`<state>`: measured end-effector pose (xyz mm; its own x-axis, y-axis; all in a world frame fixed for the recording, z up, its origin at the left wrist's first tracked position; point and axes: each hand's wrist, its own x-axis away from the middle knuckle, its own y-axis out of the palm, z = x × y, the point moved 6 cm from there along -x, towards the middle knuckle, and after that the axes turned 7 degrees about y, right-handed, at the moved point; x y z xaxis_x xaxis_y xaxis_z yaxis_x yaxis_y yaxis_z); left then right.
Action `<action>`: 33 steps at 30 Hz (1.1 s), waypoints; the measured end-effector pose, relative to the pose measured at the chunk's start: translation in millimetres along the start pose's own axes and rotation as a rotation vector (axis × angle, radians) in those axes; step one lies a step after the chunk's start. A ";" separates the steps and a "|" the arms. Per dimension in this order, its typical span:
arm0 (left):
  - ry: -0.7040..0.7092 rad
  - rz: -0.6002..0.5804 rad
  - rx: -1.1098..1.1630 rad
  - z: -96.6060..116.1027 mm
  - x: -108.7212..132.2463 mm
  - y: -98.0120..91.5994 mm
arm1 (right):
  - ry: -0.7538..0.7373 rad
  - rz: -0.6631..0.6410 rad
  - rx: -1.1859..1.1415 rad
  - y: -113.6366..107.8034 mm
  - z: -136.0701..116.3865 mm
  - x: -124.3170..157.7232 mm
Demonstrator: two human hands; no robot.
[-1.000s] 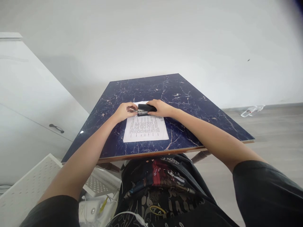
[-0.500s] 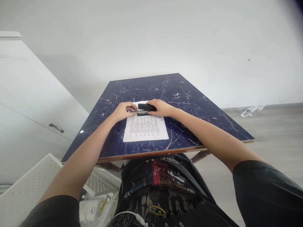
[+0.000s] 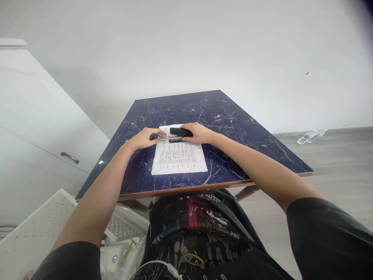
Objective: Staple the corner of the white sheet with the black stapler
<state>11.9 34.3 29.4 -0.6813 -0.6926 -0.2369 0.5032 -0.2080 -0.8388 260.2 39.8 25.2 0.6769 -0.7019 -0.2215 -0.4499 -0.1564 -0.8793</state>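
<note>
A black stapler (image 3: pixel 181 132) lies across the printed paper sheets (image 3: pixel 179 159), its top raised away from its base. My right hand (image 3: pixel 198 133) is wrapped around its right end. On the left, my left hand (image 3: pixel 145 138) has thumb and fingers closed at the end of the stapler's silvery metal staple tray (image 3: pixel 168 137), which sticks out leftward past the black top. Part of the stapler's right end is hidden in my right hand. Whether staples are inside is too small to tell.
The dark blue marbled table (image 3: pixel 192 109) stands against a white wall, its wooden edge in front of my body. A white cabinet (image 3: pixel 43 128) is at the left, above a perforated white rack (image 3: pixel 43 225). A clear plastic wrapper (image 3: pixel 310 136) lies on the floor at right.
My left hand has moved left, and the metal staple tray now juts out farther from the stapler. The right hand and the paper have stayed put.
</note>
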 end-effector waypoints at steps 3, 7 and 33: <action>-0.009 0.033 -0.008 -4.9 -1.4 3.5 | -0.004 -0.002 -0.026 0.5 -0.4 -0.7; -0.038 0.132 -0.039 -0.8 -11.1 9.1 | -0.002 0.012 -0.076 0.9 0.0 -0.9; -0.569 0.285 -0.435 -21.6 -9.0 15.0 | 0.119 0.213 -0.137 -33.6 -4.0 7.7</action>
<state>14.1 52.4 8.4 -0.1197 -0.9516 -0.2830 0.2835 0.2404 -0.9284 278.1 36.9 54.8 0.4891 -0.8047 -0.3364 -0.6547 -0.0839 -0.7512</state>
